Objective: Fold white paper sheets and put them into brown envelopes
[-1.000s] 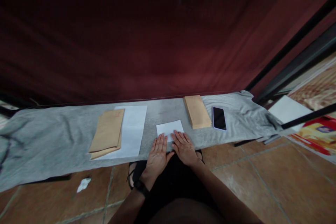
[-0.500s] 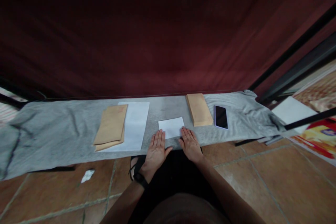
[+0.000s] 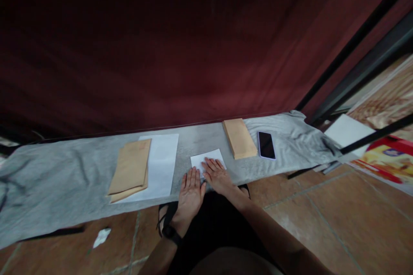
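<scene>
A small folded white paper (image 3: pixel 204 157) lies on the grey cloth (image 3: pixel 64 172) in front of me. My right hand (image 3: pixel 217 175) lies flat on its near part, fingers stretched out. Just left of it, my left hand (image 3: pixel 190 191) rests flat on the cloth by the paper's near left corner, fingers together and straight; a dark watch band is on that wrist. Neither hand holds anything.
Two brown envelopes (image 3: pixel 129 169) lie on a white sheet (image 3: pixel 163 163) to the left. A stack of brown envelopes (image 3: pixel 238 138) and a dark phone (image 3: pixel 266 145) lie to the right. A dark red curtain hangs behind. A paper scrap (image 3: pixel 101 237) lies on the tiled floor.
My right hand has slid left onto the white paper, closing the gap with my left hand. The view has shifted slightly.
</scene>
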A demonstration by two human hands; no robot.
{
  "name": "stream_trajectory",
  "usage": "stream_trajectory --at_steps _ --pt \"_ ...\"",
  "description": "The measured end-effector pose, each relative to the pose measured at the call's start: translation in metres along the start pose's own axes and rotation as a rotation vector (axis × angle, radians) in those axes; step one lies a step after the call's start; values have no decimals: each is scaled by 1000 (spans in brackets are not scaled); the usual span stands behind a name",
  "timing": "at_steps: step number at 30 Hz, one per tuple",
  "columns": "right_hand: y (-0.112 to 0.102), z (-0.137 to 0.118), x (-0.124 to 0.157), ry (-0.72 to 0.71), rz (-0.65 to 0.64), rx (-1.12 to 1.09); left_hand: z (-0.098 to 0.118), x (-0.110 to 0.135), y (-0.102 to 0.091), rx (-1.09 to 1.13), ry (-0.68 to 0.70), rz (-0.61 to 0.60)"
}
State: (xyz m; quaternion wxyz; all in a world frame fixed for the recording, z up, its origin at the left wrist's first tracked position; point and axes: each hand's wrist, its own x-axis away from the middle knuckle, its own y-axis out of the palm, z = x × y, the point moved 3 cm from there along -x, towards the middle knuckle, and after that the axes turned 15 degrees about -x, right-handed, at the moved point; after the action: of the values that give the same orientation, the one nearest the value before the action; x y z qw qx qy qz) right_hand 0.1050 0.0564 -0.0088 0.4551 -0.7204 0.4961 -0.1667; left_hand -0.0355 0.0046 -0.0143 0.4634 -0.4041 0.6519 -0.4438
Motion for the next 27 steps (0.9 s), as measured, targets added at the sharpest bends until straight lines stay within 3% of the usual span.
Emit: stream_trajectory --at_steps 9,12,20,27 --pt "1 4 4 8 -18 88 13 -42 10 109 -6 -48" --pt "2 6 5 22 38 104 9 -50 16 89 -59 -51" --pt "1 21 8 87 206 118 -6 -48 20 23 -130 -49" --pt "-10 36 15 157 226 156 -7 -46 22 17 -179 -43"
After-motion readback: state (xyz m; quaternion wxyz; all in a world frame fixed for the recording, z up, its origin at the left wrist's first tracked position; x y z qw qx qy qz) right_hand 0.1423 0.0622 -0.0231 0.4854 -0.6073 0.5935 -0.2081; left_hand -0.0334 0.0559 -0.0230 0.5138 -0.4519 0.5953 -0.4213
